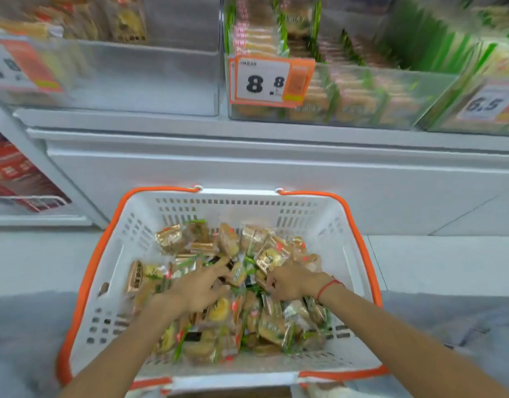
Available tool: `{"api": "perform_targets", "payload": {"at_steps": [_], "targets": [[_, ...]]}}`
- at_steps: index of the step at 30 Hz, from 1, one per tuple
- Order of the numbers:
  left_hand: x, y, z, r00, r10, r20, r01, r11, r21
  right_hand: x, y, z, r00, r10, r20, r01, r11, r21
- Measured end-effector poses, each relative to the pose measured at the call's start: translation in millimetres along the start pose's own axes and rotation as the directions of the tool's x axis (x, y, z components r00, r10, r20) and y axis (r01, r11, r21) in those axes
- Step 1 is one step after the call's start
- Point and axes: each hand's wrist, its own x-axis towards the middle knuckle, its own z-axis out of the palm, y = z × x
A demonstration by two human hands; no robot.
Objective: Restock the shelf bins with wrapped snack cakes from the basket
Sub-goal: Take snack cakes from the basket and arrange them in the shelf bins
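Note:
A white basket (305,214) with orange handles sits low in front of me, heaped with wrapped snack cakes (264,320). Both hands are down in the pile. My left hand (198,288) lies palm down on the cakes at the middle, fingers spread and reaching among wrappers. My right hand (290,282) has its fingers curled around a gold-labelled snack cake (269,258) that stands up above the heap. A red cord circles that wrist. Above, clear shelf bins hold stock: the left bin (150,79) is mostly bare at its front, the middle bin (362,96) is packed with green-edged cakes.
An 8.8 price tag (269,81) hangs on the middle bin, a 6.5 tag (486,106) on the right bin. A white shelf ledge (276,145) runs between bins and basket. Red boxes (14,179) sit on a low rack at the left.

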Motion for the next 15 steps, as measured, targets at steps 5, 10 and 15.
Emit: {"api": "perform_targets", "payload": {"at_steps": [5, 10, 15], "targets": [[2, -4, 34, 0.999, 0.012, 0.033, -0.016, 0.991, 0.135, -3, -3, 42, 0.98, 0.03, 0.197, 0.006, 0.984, -0.178], [10, -7, 33, 1.0, 0.012, 0.026, -0.017, 0.974, 0.227, 3, -3, 53, 0.988, 0.004, 0.157, 0.02, 0.988, -0.153], [10, -5, 25, 0.999, 0.008, 0.045, -0.012, 0.994, 0.106, 7, 5, 17, 0.995, -0.022, 0.098, 0.004, 0.984, 0.18]]}}
